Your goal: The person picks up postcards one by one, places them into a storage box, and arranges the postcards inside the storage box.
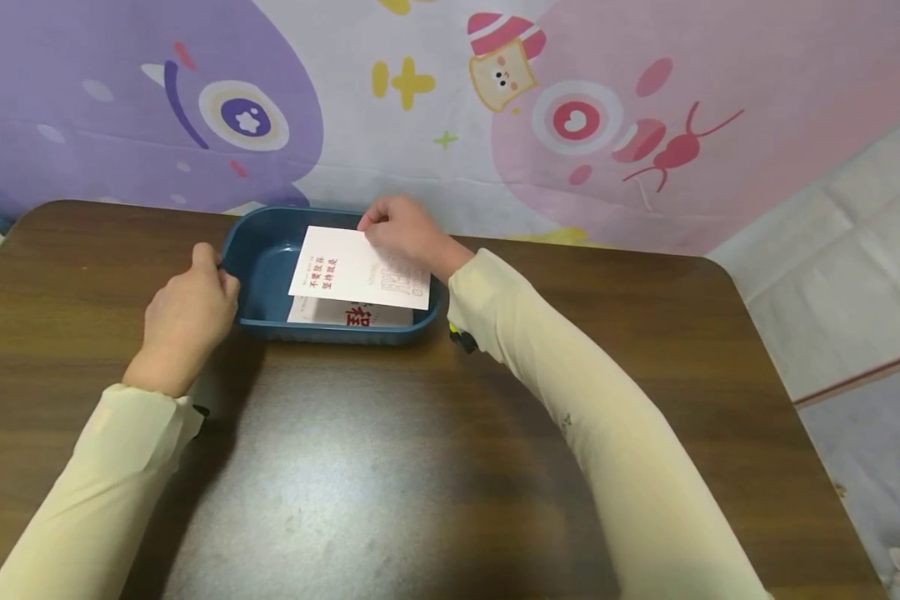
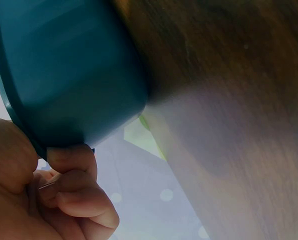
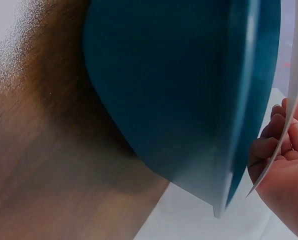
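A dark teal plastic tray [image 1: 266, 275] with raised walls stands on the table near its back edge. My left hand [image 1: 191, 308] grips the tray's left rim, thumb and curled fingers pinching it in the left wrist view. Over the right part of the tray, my right hand [image 1: 408, 233] pinches a white card [image 1: 337, 267] by its far edge; red characters and a faint drawing show on it. Edge-on in the right wrist view, the card [image 3: 295, 75] passes between thumb and fingers. Below it inside the tray lies another white card [image 1: 318, 312] with large red writing, partly covered.
The dark wooden table [image 1: 345, 467] extends in front and to both sides. Right behind the tray hangs a cloth [image 1: 405, 158] with purple and pink cartoon figures. Pale panels [image 1: 847, 283] stand beyond the table's right edge.
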`<state>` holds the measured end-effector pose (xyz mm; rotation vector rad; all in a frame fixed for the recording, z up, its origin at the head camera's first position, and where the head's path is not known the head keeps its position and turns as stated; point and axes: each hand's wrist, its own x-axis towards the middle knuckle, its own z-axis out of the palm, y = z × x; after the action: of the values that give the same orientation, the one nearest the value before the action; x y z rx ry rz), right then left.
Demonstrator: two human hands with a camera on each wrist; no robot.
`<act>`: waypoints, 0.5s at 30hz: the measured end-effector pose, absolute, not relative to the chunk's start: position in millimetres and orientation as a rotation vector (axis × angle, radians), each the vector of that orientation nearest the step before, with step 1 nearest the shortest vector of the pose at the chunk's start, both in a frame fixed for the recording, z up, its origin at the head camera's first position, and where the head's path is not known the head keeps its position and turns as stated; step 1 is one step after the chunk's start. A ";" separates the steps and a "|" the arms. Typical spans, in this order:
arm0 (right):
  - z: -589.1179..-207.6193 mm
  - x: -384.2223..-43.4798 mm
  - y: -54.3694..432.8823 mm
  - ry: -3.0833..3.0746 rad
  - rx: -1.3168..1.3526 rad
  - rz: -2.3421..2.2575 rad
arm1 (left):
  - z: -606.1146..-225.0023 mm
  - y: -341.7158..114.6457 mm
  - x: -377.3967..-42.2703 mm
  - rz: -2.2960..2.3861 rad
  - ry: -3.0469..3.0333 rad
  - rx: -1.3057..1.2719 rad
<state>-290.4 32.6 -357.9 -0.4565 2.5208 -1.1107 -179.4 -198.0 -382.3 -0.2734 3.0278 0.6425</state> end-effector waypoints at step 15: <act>-374.7 -288.6 24.2 2.471 -0.435 -1.064 | -381.9 -199.4 -179.0 0.648 3.031 -0.259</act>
<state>-288.6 24.2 -374.7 -0.4347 2.4707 -1.0641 -179.0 -199.4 -381.9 -0.2593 3.0310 0.6484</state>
